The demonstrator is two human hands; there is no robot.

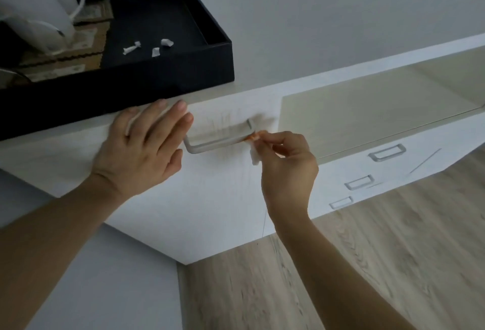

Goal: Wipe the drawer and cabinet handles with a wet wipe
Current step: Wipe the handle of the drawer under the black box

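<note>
Wiping is underway at frame centre: we are pinching the wet wipe (255,155) in our right hand (287,169) against the drawer handle (217,142). Our left hand (143,146) is resting flat and unclenched on the drawer front (210,188). We are judging the three handles (387,152) at right still unwiped.

Dim, flat indoor light, soft focus throughout, wide-angle bending at edges, faint smeared shadow behind drawer handle (217,143)

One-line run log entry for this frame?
step: wiping handle | right hand: pinching wet wipe at handle's right end | left hand: flat on drawer front
</note>
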